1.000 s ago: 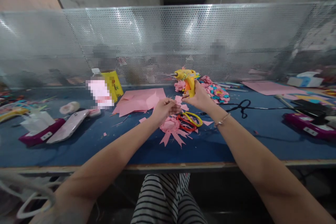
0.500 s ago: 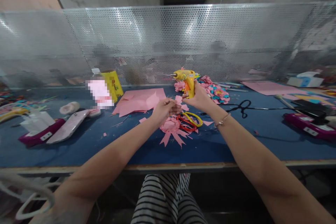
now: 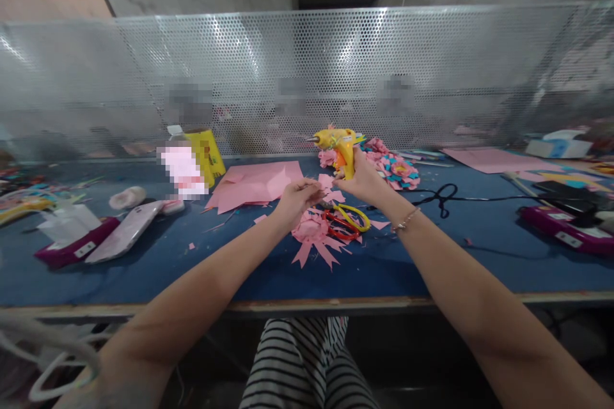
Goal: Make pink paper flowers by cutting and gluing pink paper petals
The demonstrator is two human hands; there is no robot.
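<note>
My right hand (image 3: 357, 176) is wrapped round the handle of a yellow glue gun (image 3: 336, 138), its nozzle pointing left. To its left, my left hand (image 3: 300, 197) is closed in a pinch, and whatever its fingertips hold is too small to make out. Just below the left hand lies a pink paper flower (image 3: 311, 228) with pointed strips. Scissors with red and yellow handles (image 3: 355, 217) rest beside the flower. Small pink paper pieces (image 3: 330, 186) are between the two hands.
Pink sheets (image 3: 261, 182) lie behind my left hand, near a yellow packet (image 3: 207, 156). Finished paper flowers (image 3: 400, 169) sit right of the glue gun. A phone (image 3: 125, 232) and purple power strip (image 3: 77, 246) are left; a black cord (image 3: 472, 197) and another purple strip (image 3: 566, 230) are right.
My left hand has shifted very slightly left, its fingers drawn closer together. The glue gun in my right hand has moved a little to the left.
</note>
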